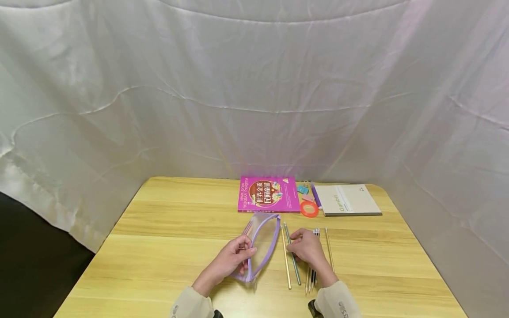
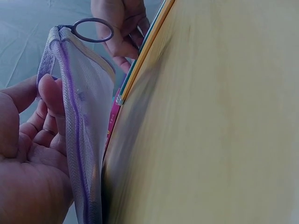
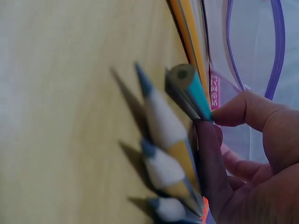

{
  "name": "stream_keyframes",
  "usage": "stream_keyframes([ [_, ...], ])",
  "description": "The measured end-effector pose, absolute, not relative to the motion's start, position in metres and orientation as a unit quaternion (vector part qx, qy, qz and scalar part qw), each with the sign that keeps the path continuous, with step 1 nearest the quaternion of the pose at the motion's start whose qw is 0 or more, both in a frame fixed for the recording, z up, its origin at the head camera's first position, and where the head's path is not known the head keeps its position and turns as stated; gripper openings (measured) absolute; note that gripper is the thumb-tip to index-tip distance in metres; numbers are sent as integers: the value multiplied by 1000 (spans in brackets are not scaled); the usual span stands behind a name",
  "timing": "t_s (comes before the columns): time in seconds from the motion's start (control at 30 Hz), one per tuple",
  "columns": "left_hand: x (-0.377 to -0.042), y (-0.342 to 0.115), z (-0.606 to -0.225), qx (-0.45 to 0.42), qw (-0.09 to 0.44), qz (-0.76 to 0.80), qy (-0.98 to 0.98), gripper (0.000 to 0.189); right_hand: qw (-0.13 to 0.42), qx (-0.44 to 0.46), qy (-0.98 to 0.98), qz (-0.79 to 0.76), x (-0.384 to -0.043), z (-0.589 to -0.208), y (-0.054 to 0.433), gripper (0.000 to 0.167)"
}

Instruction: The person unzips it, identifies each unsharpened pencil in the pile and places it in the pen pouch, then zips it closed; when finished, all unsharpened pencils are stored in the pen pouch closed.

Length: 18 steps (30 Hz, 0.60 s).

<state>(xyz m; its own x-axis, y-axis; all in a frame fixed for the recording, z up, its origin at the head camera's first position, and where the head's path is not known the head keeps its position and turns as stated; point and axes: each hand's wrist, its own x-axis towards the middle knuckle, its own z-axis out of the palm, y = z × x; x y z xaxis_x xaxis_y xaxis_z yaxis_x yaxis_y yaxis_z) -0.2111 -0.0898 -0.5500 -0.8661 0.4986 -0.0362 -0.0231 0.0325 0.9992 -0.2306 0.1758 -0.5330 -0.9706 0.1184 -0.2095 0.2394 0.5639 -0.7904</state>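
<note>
My left hand (image 1: 235,255) holds a see-through mesh pencil pouch (image 1: 272,247) by its near-left edge, thumb on the purple zipper. The pouch's mouth gapes toward the right, and thin reddish sticks show faintly through its far-left side. My right hand (image 1: 309,248) pinches a teal pencil (image 3: 202,99) between thumb and finger; the pencil lies along the table. Left of it is a gold-yellow pencil (image 1: 286,265). Under and beside the right hand are several sharpened pencils (image 3: 163,121) in a bunch, partly hidden by the wrist. Another gold pencil (image 1: 329,248) lies to their right.
At the back lie a pink storybook (image 1: 248,198), a red-orange tape ring (image 1: 309,214), a small blue item (image 1: 302,189), a purple pen (image 1: 316,195) and a pale notebook (image 1: 354,198). Grey curtain (image 1: 254,132) hangs around the wooden table (image 1: 167,247).
</note>
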Motion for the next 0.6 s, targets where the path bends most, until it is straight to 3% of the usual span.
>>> stream_keyframes([
  [0.6,-210,-93,-548,161,192,672,697,29,32,87,802,-590,-232,-496,190,41],
])
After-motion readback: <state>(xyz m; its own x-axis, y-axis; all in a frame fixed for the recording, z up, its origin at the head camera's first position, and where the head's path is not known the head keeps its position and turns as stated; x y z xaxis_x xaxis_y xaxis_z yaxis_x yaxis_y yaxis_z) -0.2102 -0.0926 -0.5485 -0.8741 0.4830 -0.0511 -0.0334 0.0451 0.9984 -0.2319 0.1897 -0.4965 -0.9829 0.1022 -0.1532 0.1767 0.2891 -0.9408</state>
